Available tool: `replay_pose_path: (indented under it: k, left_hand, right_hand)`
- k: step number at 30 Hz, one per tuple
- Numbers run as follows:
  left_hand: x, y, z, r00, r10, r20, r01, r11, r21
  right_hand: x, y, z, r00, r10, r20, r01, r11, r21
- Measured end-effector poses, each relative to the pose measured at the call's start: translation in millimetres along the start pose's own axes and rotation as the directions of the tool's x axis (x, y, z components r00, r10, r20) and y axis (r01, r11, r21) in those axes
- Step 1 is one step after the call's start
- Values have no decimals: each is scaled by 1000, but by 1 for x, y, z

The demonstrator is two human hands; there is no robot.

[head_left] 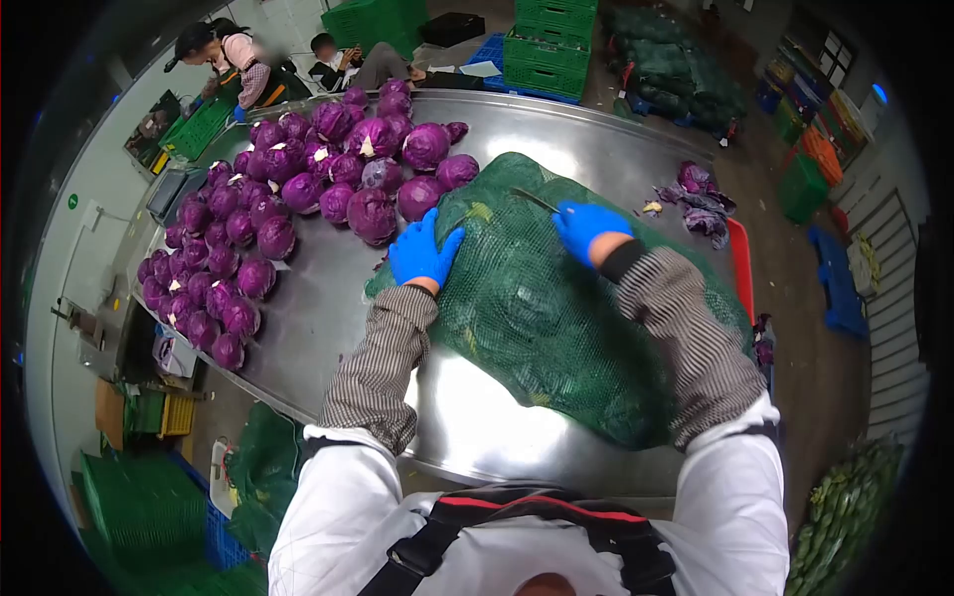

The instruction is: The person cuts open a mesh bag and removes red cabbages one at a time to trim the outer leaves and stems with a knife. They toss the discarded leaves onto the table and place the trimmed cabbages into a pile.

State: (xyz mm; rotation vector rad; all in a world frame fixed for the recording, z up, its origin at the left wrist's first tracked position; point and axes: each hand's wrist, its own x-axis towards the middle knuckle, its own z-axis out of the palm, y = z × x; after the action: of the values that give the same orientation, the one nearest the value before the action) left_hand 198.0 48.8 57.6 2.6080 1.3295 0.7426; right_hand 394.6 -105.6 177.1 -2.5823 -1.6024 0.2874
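A large green mesh sack (537,298), filled with round vegetables, lies across the steel table. My left hand (422,251), in a blue glove, rests on the sack's left edge with its thumb apart from the fingers. In my right hand (586,230), also gloved in blue, is a knife (535,200), its thin blade pointing left over the top of the sack. Many purple cabbages (373,215) are spread over the left and back of the table, some close to my left hand.
Loose purple leaves (705,214) lie on the steel table (616,149) at the right, near a red tray edge (741,266). Two people work or sit beyond the table's far left. Green crates (547,60) and full mesh sacks (666,65) stand behind it.
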Motion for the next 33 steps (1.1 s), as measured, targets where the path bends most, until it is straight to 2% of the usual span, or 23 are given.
replay_pose_path:
  k: [4, 6, 8, 9, 10, 12, 13, 14, 15, 18, 20, 22, 24, 26, 29, 31, 32, 33]
  left_hand:
    - [-2, -16, -1, 997, 0, 81, 10, 993, -115]
    - [0, -20, -2, 998, 16, 63, -11, 997, -70]
    - [-1, -22, 3, 999, 50, 7, -50, 999, 1]
    - [-1, -25, 5, 998, 57, 28, -57, 998, -6]
    - [-3, -26, 8, 999, 33, 31, -33, 999, 10]
    - [-4, -26, 8, 999, 11, 45, -12, 1000, 18]
    - [-6, -25, 6, 998, 20, 51, -21, 1000, 13]
    - [-6, -23, 4, 998, 7, 65, -7, 1000, -3]
    - [-7, -22, 2, 997, -7, 78, 8, 1000, -16]
    - [-15, -25, 10, 999, 13, 30, -11, 997, -76]
    - [-19, -23, 12, 1000, 12, -12, -14, 996, -87]
    - [-27, -16, 9, 1000, -18, -6, 17, 999, -46]
    - [-30, -13, 7, 1000, 0, -18, -1, 999, -51]
    - [-32, -19, 10, 998, 38, -53, -42, 995, -86]
    - [-28, -35, 14, 998, 67, 6, -65, 985, -160]
    - [-25, -47, 15, 995, 93, 44, -83, 976, -202]
    - [-24, -54, 19, 994, 103, 44, -92, 974, -205]
    - [-24, -57, 22, 993, 110, 40, -100, 973, -207]
  right_hand:
    - [74, -25, 29, 1000, -7, 2, 7, 999, -44]
    - [82, -31, 38, 996, -21, 88, 33, 989, -146]
    - [67, -23, 38, 993, -23, 120, 37, 992, -117]
    - [53, -22, 34, 990, -32, 140, 44, 995, -84]
    - [31, -9, 32, 987, -107, 118, 114, 992, -60]
    - [-29, 21, 27, 984, -84, 156, 110, 979, -171]
    - [-63, 41, 26, 986, -97, 138, 114, 986, -120]
    - [-96, 52, 20, 990, -74, 117, 90, 986, -137]
    - [-128, 53, 4, 974, 33, 222, 8, 983, -185]
    - [-190, 78, 8, 978, 139, 154, -105, 972, -211]
    - [-200, 80, 3, 977, 170, 129, -139, 965, -221]
    - [-195, 80, 1, 990, 138, 44, -126, 971, -201]
    - [-168, 60, 2, 990, 138, -37, -141, 984, -110]
    - [-134, 43, 21, 982, 23, -190, -38, 996, -80]
    - [-108, 37, 48, 989, 39, -143, -51, 995, -80]
    - [-120, 52, 65, 999, -7, 41, 15, 980, -200]
    - [-143, 68, 66, 996, 76, 36, -70, 985, -158]
    - [-180, 85, 61, 995, 94, -13, -95, 976, -196]
